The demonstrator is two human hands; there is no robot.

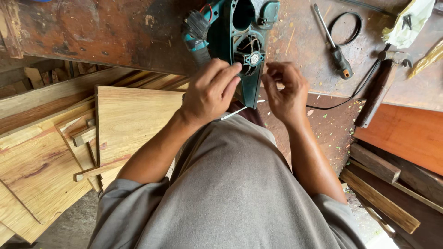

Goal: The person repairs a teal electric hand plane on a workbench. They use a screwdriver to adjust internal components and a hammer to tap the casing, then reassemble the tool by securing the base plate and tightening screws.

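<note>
A teal power tool lies opened on a worn brown workbench, its round metal motor part showing in the housing. My left hand rests against the near end of the tool's casing, fingers curled on it. My right hand hovers just right of the casing with its fingertips pinched together on something too small to make out. A thin metal rod or wire pokes out below my left hand.
A screwdriver with a black and orange handle lies on the bench beside a black cable loop. A hammer and a crumpled bag sit at the right. Wooden boards are stacked below left, timber offcuts below right.
</note>
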